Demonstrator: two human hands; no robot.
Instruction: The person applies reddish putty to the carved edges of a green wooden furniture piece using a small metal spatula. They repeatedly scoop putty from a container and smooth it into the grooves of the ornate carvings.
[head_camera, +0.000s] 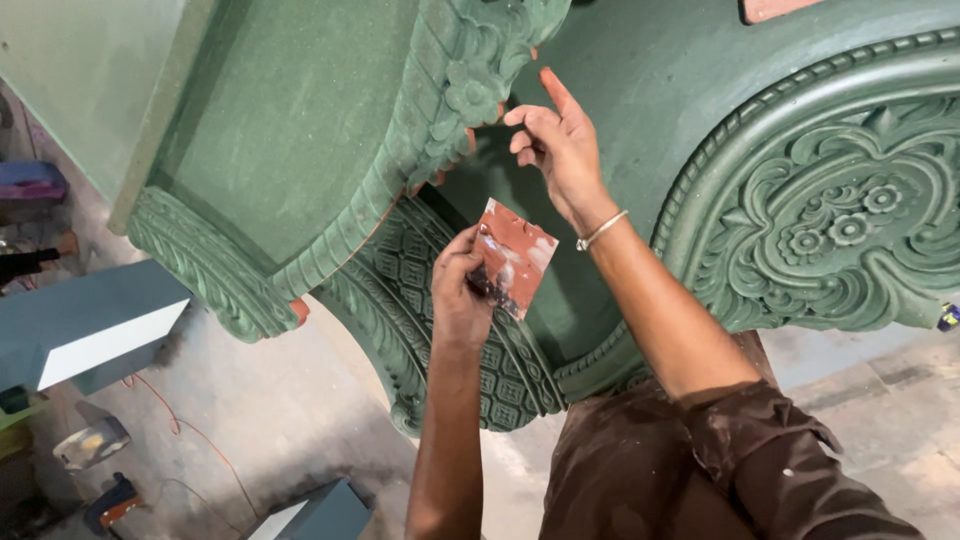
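Pinching a smeared reddish square sheet (513, 257), left hand (460, 295), right hand (560, 145) open-fingered, touching ornate green carved panel (820, 200).

Soft, even daylight is filling the frame, with no harsh glare. Shade is gathering under the carved green panel (300, 180) at centre. Focus is holding sharp mid-frame, while the left edge is smearing and stretching slightly.

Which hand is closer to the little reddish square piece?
Left. The left hand grips the reddish square piece; the right hand is above it, touching the green carved panel.
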